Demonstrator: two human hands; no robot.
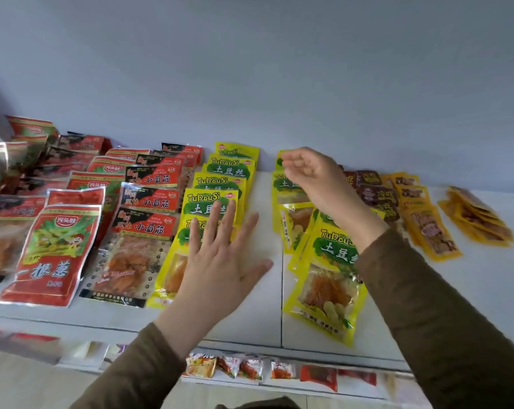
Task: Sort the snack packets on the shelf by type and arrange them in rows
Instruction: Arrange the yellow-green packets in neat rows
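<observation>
White shelf [261, 290], packet rows [149, 199], grey wall [250, 69]

Head-worn view, close, forward and down over the shelf [267, 320].

White shelf [258, 314] carried overlapping rows of snack packets. Red packets [47, 255] lay toward the left edge, red-and-black packets [131, 249] beside them, then a yellow TuDouSi row [217, 184]. Left hand [220, 261] lay flat, fingers spread, on that row's front packets. Right hand [309, 175] hovered with fingers loosely curled above a second yellow row [326, 278]. Brown packets [377, 193] and orange packets [427, 228] lay toward the right edge.
</observation>
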